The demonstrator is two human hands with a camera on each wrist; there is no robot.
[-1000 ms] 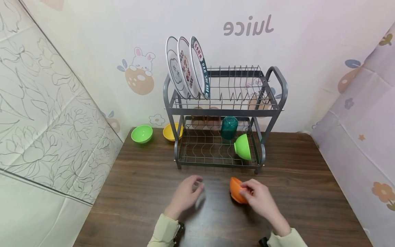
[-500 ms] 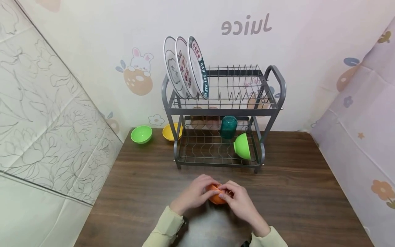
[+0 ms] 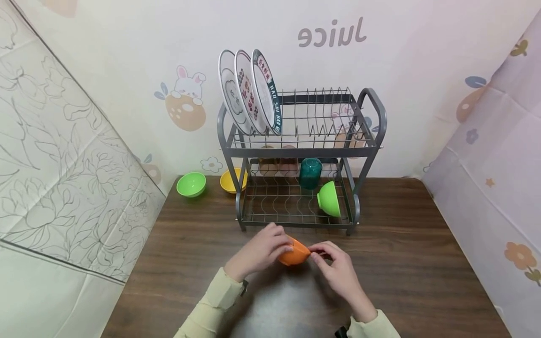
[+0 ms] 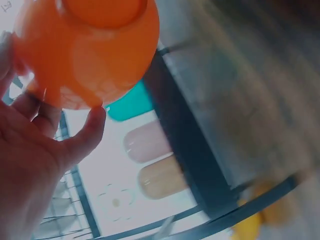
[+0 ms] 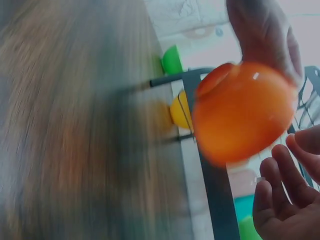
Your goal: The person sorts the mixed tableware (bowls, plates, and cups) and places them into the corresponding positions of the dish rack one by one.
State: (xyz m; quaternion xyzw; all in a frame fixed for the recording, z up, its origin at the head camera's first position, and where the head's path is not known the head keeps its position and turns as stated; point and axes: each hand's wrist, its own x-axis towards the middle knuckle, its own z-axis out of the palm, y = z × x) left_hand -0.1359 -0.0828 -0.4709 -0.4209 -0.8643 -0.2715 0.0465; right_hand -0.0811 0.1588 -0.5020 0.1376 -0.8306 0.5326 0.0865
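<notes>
An orange bowl [image 3: 294,251] is held tilted above the table in front of the rack, its underside and foot ring toward the left wrist view. My left hand [image 3: 264,249] grips its left side, with the thumb on the outer wall in the left wrist view. At the bowl's right edge, my right hand [image 3: 336,268] pinches the rim between thumb and fingertips. Behind stands a dark two-tier dish rack [image 3: 300,152]. On its lower tier, a green bowl [image 3: 328,199] rests on its side near a teal cup [image 3: 310,173].
Several plates [image 3: 266,94] stand upright at the upper tier's left. Two tinted cups [image 3: 289,165] sit at the back of the lower tier. Left of the rack, another green bowl [image 3: 191,184] and a yellow bowl [image 3: 230,180] stand on the wooden table [image 3: 405,263].
The orange bowl has moved left from the right hand to between both hands, then up a little toward the rack. My left hand has taken hold of it.
</notes>
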